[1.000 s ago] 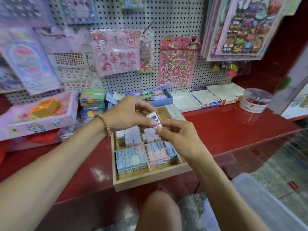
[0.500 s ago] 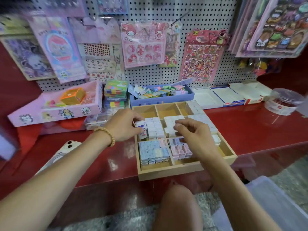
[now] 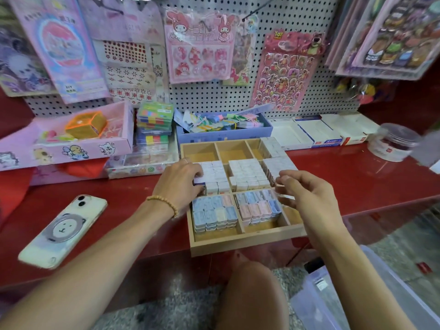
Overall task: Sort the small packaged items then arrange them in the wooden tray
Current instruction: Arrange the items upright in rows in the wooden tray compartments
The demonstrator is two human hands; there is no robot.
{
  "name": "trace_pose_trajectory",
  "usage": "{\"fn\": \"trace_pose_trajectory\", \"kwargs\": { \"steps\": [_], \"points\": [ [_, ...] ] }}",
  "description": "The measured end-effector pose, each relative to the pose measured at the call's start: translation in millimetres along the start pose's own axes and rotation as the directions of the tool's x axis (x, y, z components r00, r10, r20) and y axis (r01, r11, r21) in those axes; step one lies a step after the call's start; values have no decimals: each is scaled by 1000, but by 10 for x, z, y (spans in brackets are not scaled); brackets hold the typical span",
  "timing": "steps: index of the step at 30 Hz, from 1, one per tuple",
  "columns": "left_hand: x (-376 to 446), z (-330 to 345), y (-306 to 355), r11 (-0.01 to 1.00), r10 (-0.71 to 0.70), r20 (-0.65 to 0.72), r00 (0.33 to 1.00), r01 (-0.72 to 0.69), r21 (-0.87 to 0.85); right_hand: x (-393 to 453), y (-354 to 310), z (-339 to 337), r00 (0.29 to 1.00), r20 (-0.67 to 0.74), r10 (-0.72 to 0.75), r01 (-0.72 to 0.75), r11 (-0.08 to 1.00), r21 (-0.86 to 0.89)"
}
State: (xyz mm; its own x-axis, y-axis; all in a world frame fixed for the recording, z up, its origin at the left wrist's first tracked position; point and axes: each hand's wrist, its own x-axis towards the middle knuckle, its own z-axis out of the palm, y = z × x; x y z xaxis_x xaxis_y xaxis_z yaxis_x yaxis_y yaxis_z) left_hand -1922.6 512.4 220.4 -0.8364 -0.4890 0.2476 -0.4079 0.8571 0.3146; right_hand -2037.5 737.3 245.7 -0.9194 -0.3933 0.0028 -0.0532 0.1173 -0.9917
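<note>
The wooden tray sits on the red counter, divided into compartments. White packets fill the middle row, and more fill the back right compartment. Pastel blue and pink packets fill the two front compartments. The two back left compartments hold nothing. My left hand is at the left edge of the middle left compartment, fingers curled around a white packet with a blue edge. My right hand hovers over the tray's right side, fingers loosely bent and holding nothing.
A phone lies left of the tray. Behind it stand a pink box, stacked colourful packs, a blue box, white boxes and a clear jar. A clear plastic bin and my knee are below the counter.
Both hands held a white packet above the tray. My left hand has since brought it down into the middle left compartment. My right hand let go and moved to the right.
</note>
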Motion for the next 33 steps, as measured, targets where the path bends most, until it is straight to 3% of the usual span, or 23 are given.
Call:
{"fn": "trace_pose_trajectory", "kwargs": {
  "steps": [11,15,18,23,26,30,33],
  "points": [
    [-11,25,-17,998,40,9,999,-41,37,-74,-19,-5,1000,8,22,-22,1000,-18],
    [-66,57,25,999,51,-60,997,-50,21,-136,-66,-57,1000,8,20,-20,999,-30],
    [-110,81,23,999,-3,-115,993,-3,-51,-188,-77,-79,1000,23,17,-16,999,-31],
    [-71,-68,7,986,-75,1,997,74,-149,-239,-130,-150,1000,3,9,-9,999,-33],
    [-86,-212,27,966,-150,-59,987,133,-223,-266,-181,-256,1000,-14,9,-9,1000,-7],
    [-204,-393,289,861,-243,-69,968,182,-475,-315,-215,-483,999,-54,-10,10,1000,12],
    [-359,-447,644,670,-282,18,959,211,-711,-396,-212,-711,995,-95,-27,30,999,27]
  ]
}}
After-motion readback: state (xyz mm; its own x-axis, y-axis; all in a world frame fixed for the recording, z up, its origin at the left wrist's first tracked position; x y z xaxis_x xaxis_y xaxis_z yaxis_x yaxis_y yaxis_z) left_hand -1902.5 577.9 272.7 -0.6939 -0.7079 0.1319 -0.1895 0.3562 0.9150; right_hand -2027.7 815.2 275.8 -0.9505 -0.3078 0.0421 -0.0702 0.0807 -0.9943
